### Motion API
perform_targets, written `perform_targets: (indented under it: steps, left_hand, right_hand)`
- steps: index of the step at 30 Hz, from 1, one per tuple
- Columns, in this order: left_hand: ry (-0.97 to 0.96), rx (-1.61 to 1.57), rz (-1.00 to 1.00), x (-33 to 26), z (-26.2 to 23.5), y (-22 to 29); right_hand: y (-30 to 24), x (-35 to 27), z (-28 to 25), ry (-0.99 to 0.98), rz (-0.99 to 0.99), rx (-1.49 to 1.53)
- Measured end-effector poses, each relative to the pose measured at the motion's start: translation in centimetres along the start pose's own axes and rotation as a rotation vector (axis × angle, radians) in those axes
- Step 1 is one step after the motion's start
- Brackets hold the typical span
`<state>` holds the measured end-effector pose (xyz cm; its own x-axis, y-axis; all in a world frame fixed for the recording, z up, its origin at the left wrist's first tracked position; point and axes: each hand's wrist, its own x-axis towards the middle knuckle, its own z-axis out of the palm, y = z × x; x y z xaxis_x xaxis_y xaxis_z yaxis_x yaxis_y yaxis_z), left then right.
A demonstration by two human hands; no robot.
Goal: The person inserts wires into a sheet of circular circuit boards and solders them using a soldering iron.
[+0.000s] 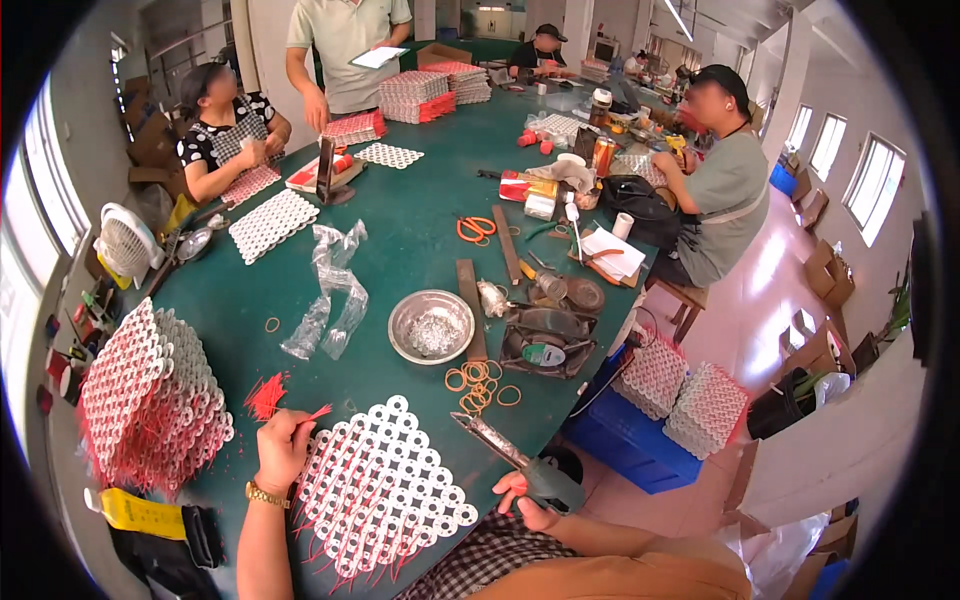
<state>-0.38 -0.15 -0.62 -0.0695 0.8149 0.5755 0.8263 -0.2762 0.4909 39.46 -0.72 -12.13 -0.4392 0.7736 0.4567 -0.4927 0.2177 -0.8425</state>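
Red wires [321,411] sit pinched in the left hand [284,445], beside a white disc panel [385,474] on the green worktop [410,235]; the right hand [532,510] curls around a green-handled tool [556,487]. Farther out are a metal bowl [401,341], co-workers [728,190], and windows [878,190] above a pinkish floor [725,335].

The left hand [284,440], above a gold-coloured wristwatch, pinches thin red wires [319,411] beside a white lattice panel of joined round discs [385,475] on the green-topped bench [245,320]. The right hand [525,502] grips a dark green-handled tool with a metal front [553,487], angled toward tan rubber bands [476,384]. Beyond stands a round silvery metal bowl [397,335] of small shiny pieces. A tall stack of red-wired white lattice panels [155,390] stands at left; co-workers sit and stand around the far side.
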Motion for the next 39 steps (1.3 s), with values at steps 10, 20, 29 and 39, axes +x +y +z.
perform_targets:
  steps: [10,20,29,39]
  left_hand:
    - [0.014,0.003,0.033,-0.04,-0.01,0.09]
    - [0.015,0.008,0.018,-0.06,0.02,0.08]
    - [0.017,0.005,0.017,-0.08,0.13,-0.01]
    - [0.009,0.002,0.021,0.01,0.03,0.05]
  right_hand:
    - [-0.2,0.15,0.13,-0.004,-0.012,0.013]
    - [-0.2,0.05,0.09,-0.006,0.009,0.028]
    - [-0.36,0.23,0.15,-0.01,0.023,-0.005]
    - [-0.22,0.22,0.14,0.008,-0.034,0.006]
